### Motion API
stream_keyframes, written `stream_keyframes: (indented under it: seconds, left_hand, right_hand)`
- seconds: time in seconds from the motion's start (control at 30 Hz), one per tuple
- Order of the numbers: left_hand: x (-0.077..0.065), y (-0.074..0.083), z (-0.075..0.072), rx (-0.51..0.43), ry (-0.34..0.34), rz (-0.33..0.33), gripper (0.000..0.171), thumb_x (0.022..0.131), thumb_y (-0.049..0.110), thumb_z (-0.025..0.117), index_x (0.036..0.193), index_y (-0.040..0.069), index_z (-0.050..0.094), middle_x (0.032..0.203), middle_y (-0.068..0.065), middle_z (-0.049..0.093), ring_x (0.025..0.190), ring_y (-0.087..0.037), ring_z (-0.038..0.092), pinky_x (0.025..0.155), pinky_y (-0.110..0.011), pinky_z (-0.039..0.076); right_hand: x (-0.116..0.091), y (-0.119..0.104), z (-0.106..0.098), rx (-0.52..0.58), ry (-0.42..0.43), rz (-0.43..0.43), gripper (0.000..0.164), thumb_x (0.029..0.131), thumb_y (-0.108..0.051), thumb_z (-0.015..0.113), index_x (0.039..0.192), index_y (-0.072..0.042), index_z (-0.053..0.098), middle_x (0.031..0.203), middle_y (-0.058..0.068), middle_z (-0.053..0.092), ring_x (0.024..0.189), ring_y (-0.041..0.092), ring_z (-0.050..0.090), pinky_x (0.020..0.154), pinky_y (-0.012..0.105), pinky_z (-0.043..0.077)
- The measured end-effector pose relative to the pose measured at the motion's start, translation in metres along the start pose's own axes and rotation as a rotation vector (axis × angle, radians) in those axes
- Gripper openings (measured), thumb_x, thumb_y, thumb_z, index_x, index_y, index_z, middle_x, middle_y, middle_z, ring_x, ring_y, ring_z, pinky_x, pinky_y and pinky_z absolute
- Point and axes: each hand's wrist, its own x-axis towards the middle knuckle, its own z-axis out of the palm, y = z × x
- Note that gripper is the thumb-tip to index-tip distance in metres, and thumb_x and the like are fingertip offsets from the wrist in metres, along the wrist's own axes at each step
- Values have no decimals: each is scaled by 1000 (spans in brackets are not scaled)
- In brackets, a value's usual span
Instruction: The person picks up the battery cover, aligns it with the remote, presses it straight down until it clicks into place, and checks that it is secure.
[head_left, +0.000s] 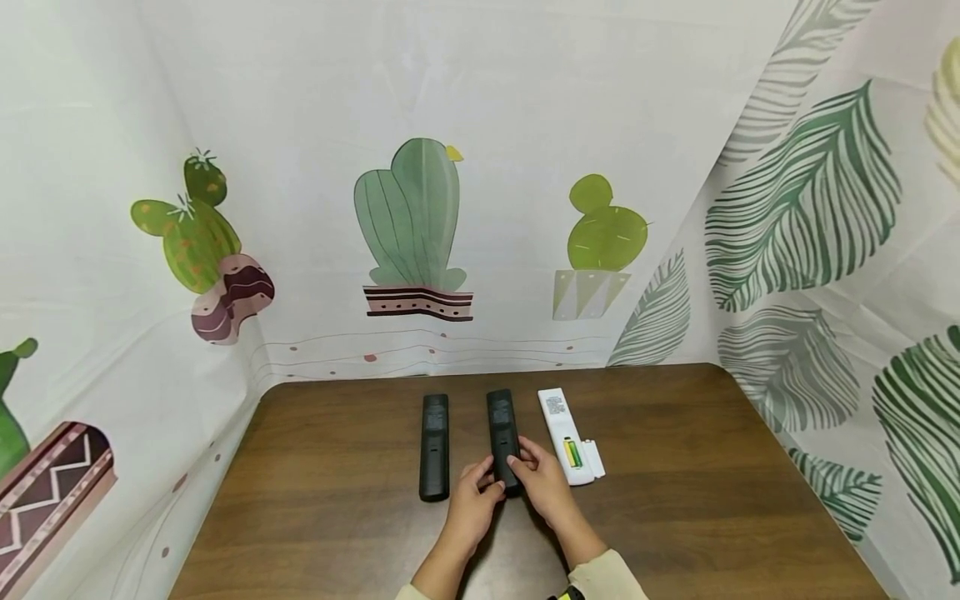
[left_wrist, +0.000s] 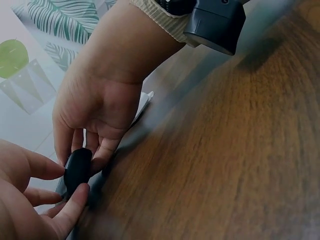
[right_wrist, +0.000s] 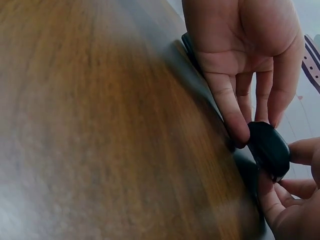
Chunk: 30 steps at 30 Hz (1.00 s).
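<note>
Both hands are at a black remote control (head_left: 501,417), which lies back side up in the middle of the row. My left hand (head_left: 474,498) holds its near end from the left, fingers at the side and near end. From the other side my right hand (head_left: 546,482) grips it, the thumb on its back near the battery cover. In the left wrist view the remote's near end (left_wrist: 78,170) shows between the fingertips of both hands. The right wrist view shows this end (right_wrist: 270,150) slightly raised over the table. Fingers hide part of its lower sides.
Left of the hands lies a second black remote (head_left: 434,450), back side up. To the right, a white remote (head_left: 557,421) has its battery compartment uncovered, with green-yellow batteries (head_left: 572,452) inside. Its white cover (head_left: 593,458) lies alongside. A cactus-print cloth (head_left: 510,225) stands behind the wooden table (head_left: 330,483).
</note>
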Motion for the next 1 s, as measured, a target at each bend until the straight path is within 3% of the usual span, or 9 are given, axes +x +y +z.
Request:
stream_keyframes:
  seconds: [0.17, 0.3, 0.47, 0.7, 1.0]
  left_hand:
    - [-3, 1, -2, 166, 23, 12, 52, 92, 9, 65, 141, -5, 54, 138, -21, 54, 123, -32, 59, 97, -36, 53]
    - [-5, 2, -2, 209, 32, 27, 50, 93, 10, 64, 140, -4, 56, 142, -26, 53, 124, -35, 59, 104, -52, 48]
    - [-8, 5, -2, 228, 48, 50, 47, 92, 9, 64, 137, -5, 59, 138, -25, 57, 122, -36, 61, 103, -53, 49]
    - [-7, 5, -3, 202, 38, 27, 47, 92, 9, 65, 137, -3, 59, 141, -24, 55, 124, -36, 59, 107, -56, 45]
    - [-9, 4, -4, 195, 39, 27, 43, 92, 8, 64, 134, -2, 62, 138, -18, 58, 123, -33, 60, 104, -52, 47]
  right_hand:
    - [7, 19, 2, -51, 18, -7, 53, 98, -14, 64, 142, 10, 49, 121, 28, 67, 103, 29, 68, 74, 19, 53]
    - [9, 22, 1, -101, 20, -24, 53, 96, -17, 67, 140, 10, 52, 117, 25, 70, 101, 28, 68, 74, 21, 54]
    - [9, 20, 0, -178, 32, -35, 53, 95, -18, 68, 138, 10, 54, 111, 22, 70, 98, 26, 68, 75, 23, 54]
    - [10, 18, 0, -277, 49, -48, 53, 94, -21, 69, 136, 10, 57, 108, 19, 67, 95, 25, 67, 77, 30, 55]
    - [9, 18, 1, -318, 50, -67, 52, 93, -17, 71, 134, 11, 58, 103, 16, 67, 87, 19, 63, 72, 24, 50]
